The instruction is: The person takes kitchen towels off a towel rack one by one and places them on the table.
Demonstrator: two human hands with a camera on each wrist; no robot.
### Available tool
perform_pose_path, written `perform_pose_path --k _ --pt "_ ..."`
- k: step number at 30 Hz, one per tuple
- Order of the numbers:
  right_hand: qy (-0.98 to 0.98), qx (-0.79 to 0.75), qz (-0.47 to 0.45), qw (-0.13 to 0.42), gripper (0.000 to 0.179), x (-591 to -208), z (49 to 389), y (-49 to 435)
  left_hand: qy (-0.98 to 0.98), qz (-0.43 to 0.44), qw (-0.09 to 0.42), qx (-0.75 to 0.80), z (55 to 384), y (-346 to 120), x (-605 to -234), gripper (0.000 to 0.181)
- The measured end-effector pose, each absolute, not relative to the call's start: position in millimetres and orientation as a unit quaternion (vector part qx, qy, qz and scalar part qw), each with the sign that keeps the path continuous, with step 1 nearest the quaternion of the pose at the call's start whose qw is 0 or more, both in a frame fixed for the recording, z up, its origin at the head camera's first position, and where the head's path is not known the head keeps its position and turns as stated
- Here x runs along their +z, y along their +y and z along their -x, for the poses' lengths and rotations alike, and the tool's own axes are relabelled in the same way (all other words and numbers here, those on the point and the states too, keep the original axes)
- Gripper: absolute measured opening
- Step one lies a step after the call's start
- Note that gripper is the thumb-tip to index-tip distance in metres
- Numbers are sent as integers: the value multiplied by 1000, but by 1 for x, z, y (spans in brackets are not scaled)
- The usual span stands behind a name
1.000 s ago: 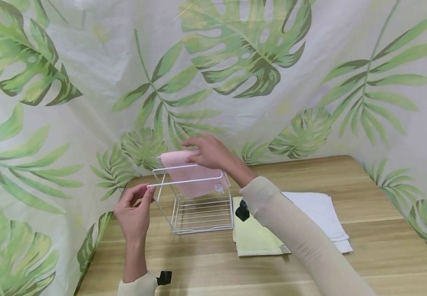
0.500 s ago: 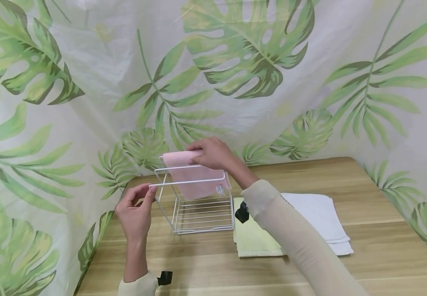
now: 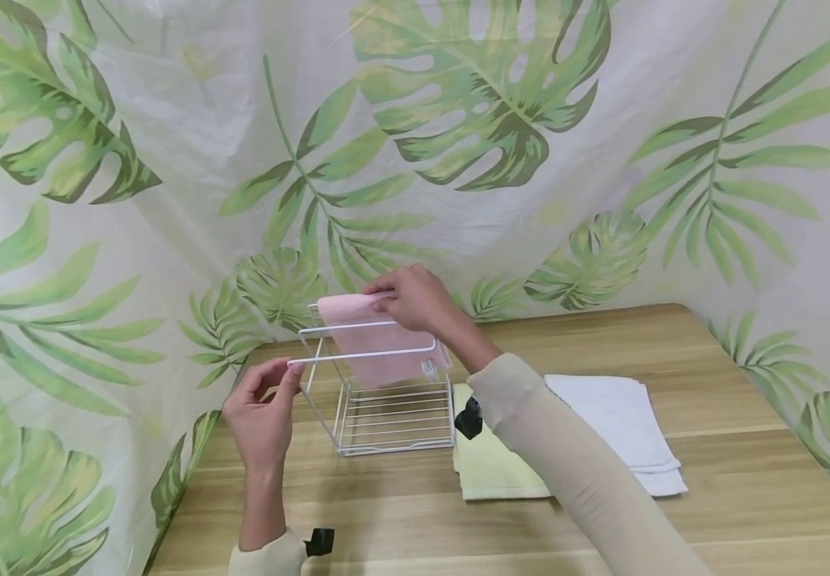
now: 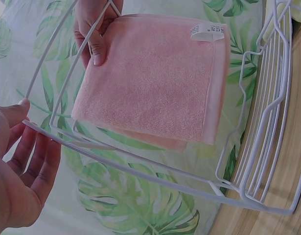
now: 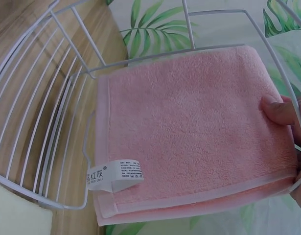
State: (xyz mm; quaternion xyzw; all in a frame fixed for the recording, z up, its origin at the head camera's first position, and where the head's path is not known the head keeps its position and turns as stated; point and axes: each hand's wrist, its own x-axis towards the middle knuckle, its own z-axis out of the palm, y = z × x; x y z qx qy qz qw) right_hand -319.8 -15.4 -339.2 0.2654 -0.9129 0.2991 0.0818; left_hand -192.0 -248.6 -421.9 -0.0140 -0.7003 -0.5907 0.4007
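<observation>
A white wire rack [image 3: 361, 355] stands on the table, and my left hand [image 3: 264, 412] pinches the near left corner of its top between thumb and fingers. Over the rack's far top bar hangs a folded pink towel [image 3: 372, 372], its white label [image 5: 116, 175] at the lower right corner. My right hand [image 3: 416, 300] pinches the towel's upper edge at that bar, thumb on the near face. The left wrist view shows the towel [image 4: 150, 78] hanging in two layers, well above the rack's floor bars.
Right of the rack lies a folded pale yellow towel [image 3: 497, 468], partly under my right sleeve in view. Beyond it is a folded white towel [image 3: 616, 416]. A leaf-print curtain [image 3: 458, 240] rises behind the wooden table [image 3: 401, 520].
My right hand and the pink towel have shifted slightly to the right along the far bar. My left hand keeps its hold on the rack corner.
</observation>
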Motion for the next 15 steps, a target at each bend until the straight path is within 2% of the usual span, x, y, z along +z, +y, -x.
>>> perform_pose_path --k 6,15 --pt "-908 294 -272 122 22 -337 315 -16 -701 12 401 -590 191 -250 -421 17" --pt "-883 290 -303 212 18 -330 312 -16 -696 2 396 -598 192 -252 -422 18"
